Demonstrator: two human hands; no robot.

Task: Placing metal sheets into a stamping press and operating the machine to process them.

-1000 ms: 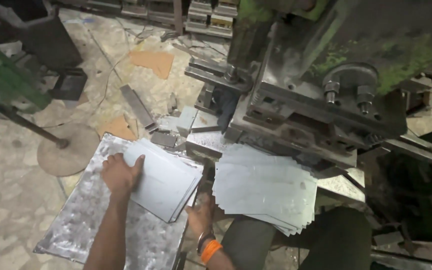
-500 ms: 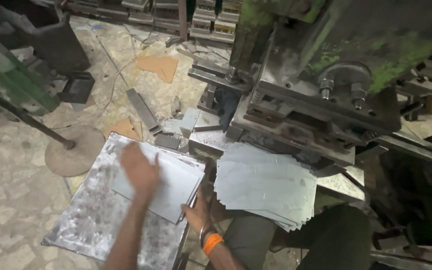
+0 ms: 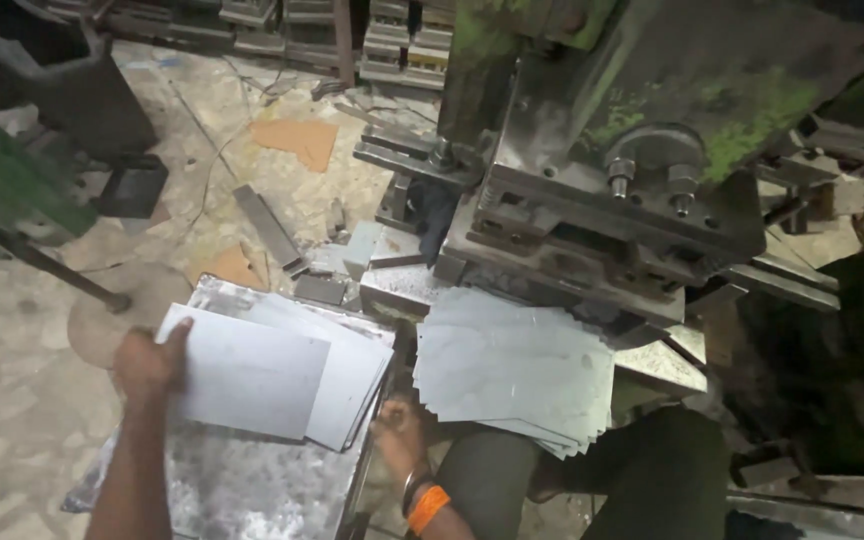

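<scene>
Grey metal sheets [image 3: 282, 375] lie in a loose pile on a larger spotted steel plate [image 3: 242, 480] at the near left. On the pile's left edge rests the left hand [image 3: 149, 363], fingers closed around the top sheet. The right hand [image 3: 399, 435], with an orange band at the wrist, touches the pile's right near corner; its fingers look bent, the grip unclear. To the right, a second fanned stack [image 3: 517, 365] sits under the green press machine [image 3: 632, 160].
</scene>
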